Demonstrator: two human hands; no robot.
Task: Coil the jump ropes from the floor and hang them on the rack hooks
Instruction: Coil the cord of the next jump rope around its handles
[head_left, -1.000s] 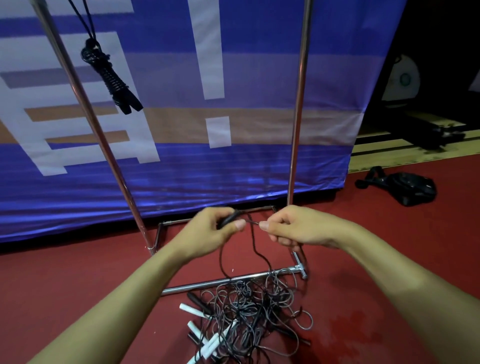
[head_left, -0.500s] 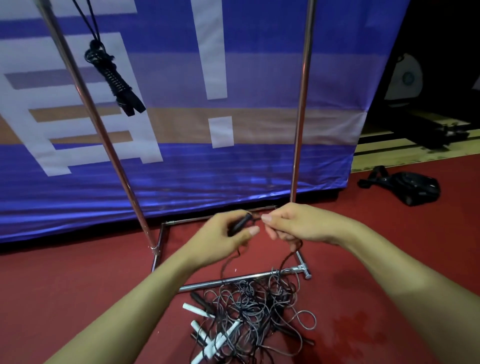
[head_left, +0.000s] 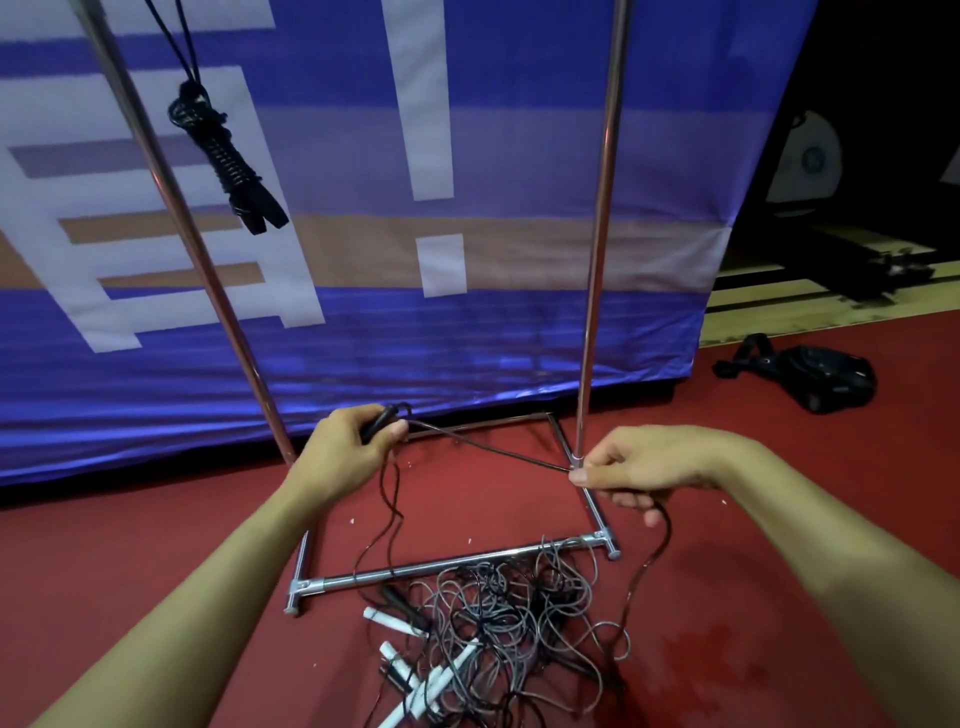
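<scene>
A red floor (head_left: 156, 545) ran to a blue banner (head_left: 467, 338), a black bag (head_left: 810, 376) lying right. The left hand (head_left: 345, 454) gripped a black handle (head_left: 378, 423); the right hand's (head_left: 644, 467) fingers (head_left: 579, 475) pinched its cord (head_left: 488, 447), taut between them. Tangled ropes (head_left: 509, 623) lay by the rack's base (head_left: 441, 564); 1 coiled rope (head_left: 228, 161) hung above.

open floor (head_left: 156, 545) left | rope tangle (head_left: 509, 618) below hands | rack posts (head_left: 597, 260) flank centre gap
</scene>
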